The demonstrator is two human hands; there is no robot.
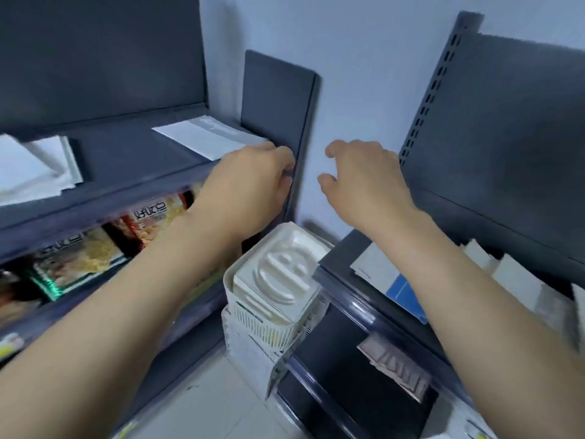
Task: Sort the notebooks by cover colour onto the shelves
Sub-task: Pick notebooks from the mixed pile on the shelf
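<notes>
Up on the top board of the left shelf unit (126,153), a white notebook (209,136) lies flat at the right end, just beside the dark upright end panel (278,99). The person's left hand (250,182) is at that same end, back of the hand upward, its knuckles covering the notebook's near corner and its curled fingers (285,156) against the front edge of the panel. The fingertips and thumb are hidden, so it cannot be told whether the hand pinches the notebook, grips the panel or only rests there. The right hand (364,182) hangs in the air in front of the pale wall (364,74), in the gap between the two units, palm down, its fingers loosely bent and holding nothing. Further left on the same top board sits a stack of white notebooks (38,166), well apart from the single one. Below it, a lower shelf carries a row of printed snack packets (79,258). On the right shelf unit (493,122), under the right forearm, lie a white notebook (373,264) and a blue notebook (402,291), the white one partly over the blue one, with more pale covers (512,274) further right; these are blurred. A brownish flat item (395,372) lies on the dark shelf below. Between the units, on the tiled floor (196,403), stands a white slatted basket (262,324) with a cream lid moulded as a smiling face (275,277).
</notes>
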